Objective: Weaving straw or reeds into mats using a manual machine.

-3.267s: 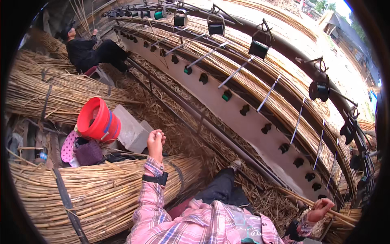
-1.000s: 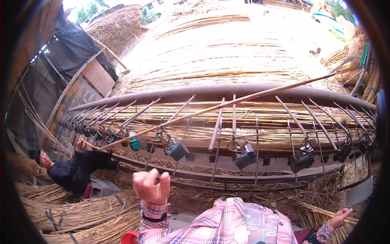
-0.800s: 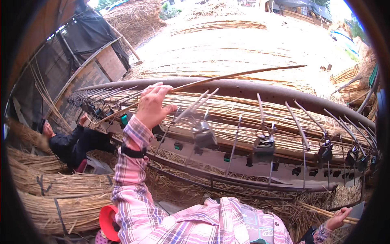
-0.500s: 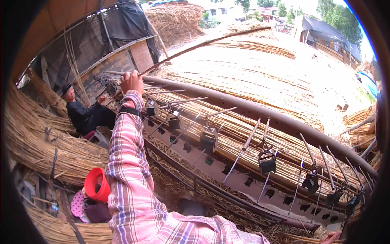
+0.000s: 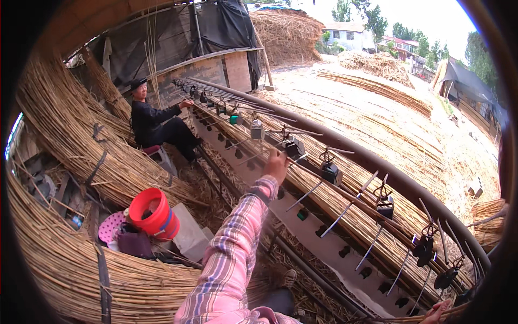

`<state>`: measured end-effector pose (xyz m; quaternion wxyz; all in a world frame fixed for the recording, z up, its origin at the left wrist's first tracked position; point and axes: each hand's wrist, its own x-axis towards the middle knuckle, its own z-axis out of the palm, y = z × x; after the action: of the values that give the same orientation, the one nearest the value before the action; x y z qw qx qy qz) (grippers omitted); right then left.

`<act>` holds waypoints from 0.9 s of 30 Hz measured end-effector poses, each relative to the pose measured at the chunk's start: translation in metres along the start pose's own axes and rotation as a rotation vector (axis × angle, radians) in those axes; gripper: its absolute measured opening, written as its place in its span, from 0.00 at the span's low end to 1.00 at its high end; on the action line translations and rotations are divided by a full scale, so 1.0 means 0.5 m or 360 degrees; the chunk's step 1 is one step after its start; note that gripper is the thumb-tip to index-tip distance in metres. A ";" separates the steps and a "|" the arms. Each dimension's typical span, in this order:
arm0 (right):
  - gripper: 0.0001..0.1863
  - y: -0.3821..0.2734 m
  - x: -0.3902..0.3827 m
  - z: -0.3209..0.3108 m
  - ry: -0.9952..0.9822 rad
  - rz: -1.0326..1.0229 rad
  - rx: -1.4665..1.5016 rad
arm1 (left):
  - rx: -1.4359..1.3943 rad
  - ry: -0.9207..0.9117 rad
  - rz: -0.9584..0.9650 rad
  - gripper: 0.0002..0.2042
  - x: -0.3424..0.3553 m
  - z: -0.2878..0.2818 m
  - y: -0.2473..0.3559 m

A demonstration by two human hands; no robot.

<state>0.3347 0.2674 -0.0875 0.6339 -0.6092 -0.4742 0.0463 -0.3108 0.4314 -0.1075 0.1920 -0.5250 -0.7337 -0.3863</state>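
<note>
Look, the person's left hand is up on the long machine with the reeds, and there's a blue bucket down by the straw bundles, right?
Not quite: the bucket is red, not blue, as the head view shows. The rest holds: the left hand reaches up to the long machine laid with reeds, and the bucket sits by the straw bundles.

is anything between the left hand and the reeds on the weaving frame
Nothing visible does. The left hand is already up at the frame, at the reeds laid on it beside a dark weight. The right hand shows only at the lower edge, on reeds at the frame's near end.
</note>
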 end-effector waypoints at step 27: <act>0.23 0.011 -0.332 -0.338 0.0550 0.0041 -0.0057 | -0.1016 -0.0641 0.0626 0.19 -0.181 -0.024 0.167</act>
<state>0.3582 0.0400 -0.1498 0.6944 -0.6254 -0.3511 -0.0592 -0.2015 0.3783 -0.1318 -0.0574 -0.7530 -0.4860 -0.4399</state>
